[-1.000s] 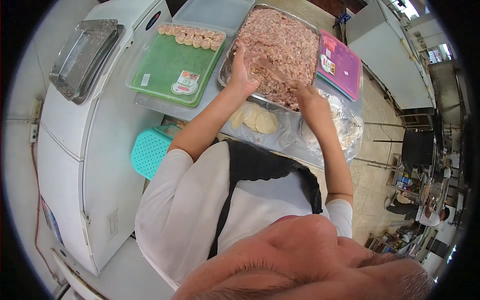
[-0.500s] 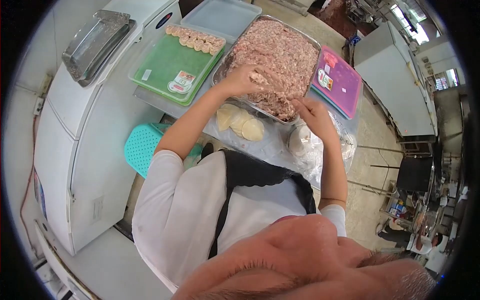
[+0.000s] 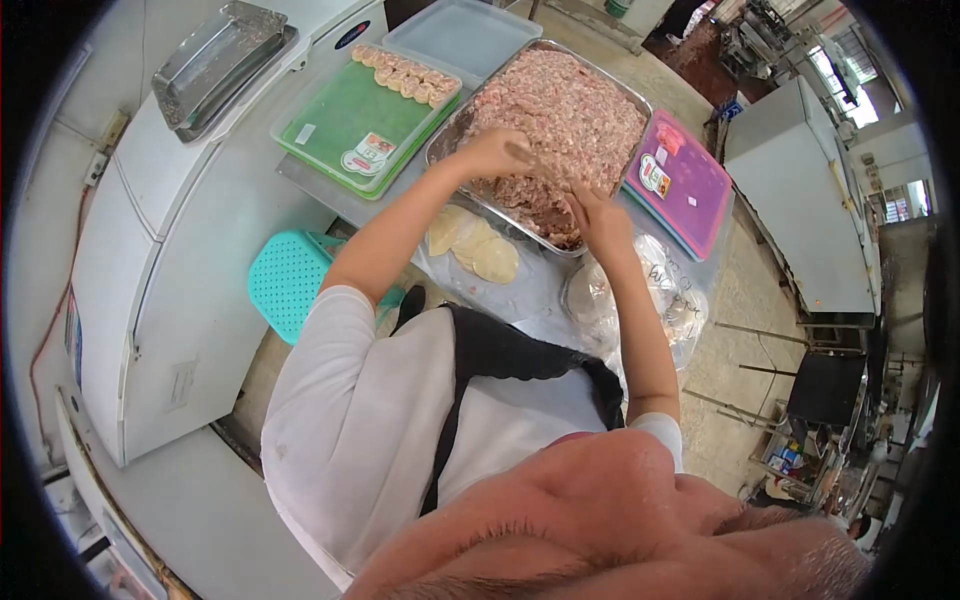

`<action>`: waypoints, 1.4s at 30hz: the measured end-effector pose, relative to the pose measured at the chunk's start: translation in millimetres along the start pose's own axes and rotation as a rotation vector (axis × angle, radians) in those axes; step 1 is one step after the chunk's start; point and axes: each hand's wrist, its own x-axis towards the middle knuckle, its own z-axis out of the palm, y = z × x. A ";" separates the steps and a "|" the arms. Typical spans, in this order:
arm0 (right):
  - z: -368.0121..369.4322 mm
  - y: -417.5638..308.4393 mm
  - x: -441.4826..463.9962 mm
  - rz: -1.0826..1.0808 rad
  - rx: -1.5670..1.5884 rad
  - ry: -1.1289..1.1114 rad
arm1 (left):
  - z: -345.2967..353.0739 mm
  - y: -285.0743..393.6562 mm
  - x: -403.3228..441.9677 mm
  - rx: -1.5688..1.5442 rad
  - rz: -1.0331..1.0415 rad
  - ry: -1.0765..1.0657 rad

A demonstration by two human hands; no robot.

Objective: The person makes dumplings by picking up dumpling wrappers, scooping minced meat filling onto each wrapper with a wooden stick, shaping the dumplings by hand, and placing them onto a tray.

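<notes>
A deep metal tray [image 3: 432,152] is heaped with raw ground meat [image 3: 570,105]. Over its near left part my left hand [image 3: 497,154] is curled, and whatever lies in its fingers is hidden. To its right my right hand [image 3: 603,220] reaches over the near rim, fingers drawn together at the meat; I cannot make out what they grip. Just below the tray, round pale dough wrappers [image 3: 494,260] lie fanned out on plastic. Near my right forearm are clear plastic bags [image 3: 665,300] with pale rounds inside.
On the left a green tray [image 3: 340,120] carries rows of filled dumplings [image 3: 405,75]. Behind it lies a clear container [image 3: 465,38]; purple and blue lids [image 3: 690,190] sit right of the meat. A turquoise stool [image 3: 290,285] and white freezer [image 3: 200,290] stand at left.
My right hand has moved up and left over the meat, closer to my left hand. The left hand has turned, hiding the meat seen at its fingers before. The view has shifted slightly.
</notes>
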 end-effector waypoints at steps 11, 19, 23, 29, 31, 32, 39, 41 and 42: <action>-54.9 2.5 -12.8 0.182 0.436 -0.166 | -33.6 50.3 -25.2 -0.201 0.351 0.096; -66.6 -29.1 6.0 0.068 0.033 -0.159 | -35.9 39.8 -12.3 -0.045 0.161 -0.073; -48.9 -40.8 9.7 0.016 -0.038 -0.067 | -38.7 11.6 -3.4 -0.087 0.273 -0.064; -70.8 -73.7 36.8 0.081 0.215 -0.105 | -83.9 9.5 -21.3 -0.269 0.242 -0.027; -42.3 -91.6 46.8 0.122 0.149 -0.160 | -96.7 -3.5 -20.0 -0.356 0.165 -0.187; -24.6 -93.4 51.8 0.146 0.160 -0.176 | -102.5 -10.5 -20.7 -0.270 0.159 -0.133; 12.8 -89.7 62.8 0.262 0.215 -0.099 | -158.9 -114.5 -44.5 -0.086 -0.040 -0.005; 20.0 -79.0 55.6 0.382 0.255 -0.091 | -176.4 -157.8 -60.0 -0.032 -0.078 0.103; 27.1 -68.6 49.0 0.388 0.279 -0.049 | -178.9 -190.6 -63.0 0.009 -0.104 0.160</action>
